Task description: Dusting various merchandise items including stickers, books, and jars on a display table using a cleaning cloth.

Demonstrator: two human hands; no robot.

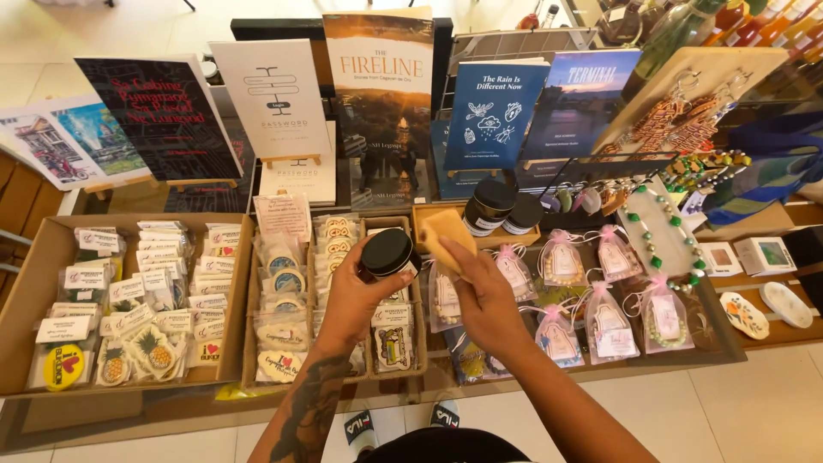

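While both hands work above a table of small goods, the scene reads as follows.

Left hand (356, 296): fingers curled round a small dark jar (387, 255) with a round black lid, held upright over the middle box, gripped from the side and below.
Right hand (484, 296): fingers and thumb pinched on a folded yellow cloth (446, 236), soft and matte, lying just beside the jar's lid; whether it touches the jar, I cannot tell.
Left cardboard tray (34, 283): shallow, brown, filled with rows of clear packets with white label cards, plus pineapple-shaped and round yellow stickers at the front.
Middle cardboard box (250, 343): narrower, two columns of clear-sleeved round and rectangular stickers and badges.
Small wooden tray (424, 212): behind the hands, holding two more dark jars (504, 206) with black lids and white labels.
Organza pouches (609, 321): sheer, pink-ribboned, each with a white card and beads inside, lying to the right of the hands.
Books (377, 94): upright on small wooden easels along the back; black, white, brown and two blue covers.
Slanted wooden board (711, 73): at the right rear, hung with woven earrings.
Green bead necklace (656, 231): on a white card below the board.
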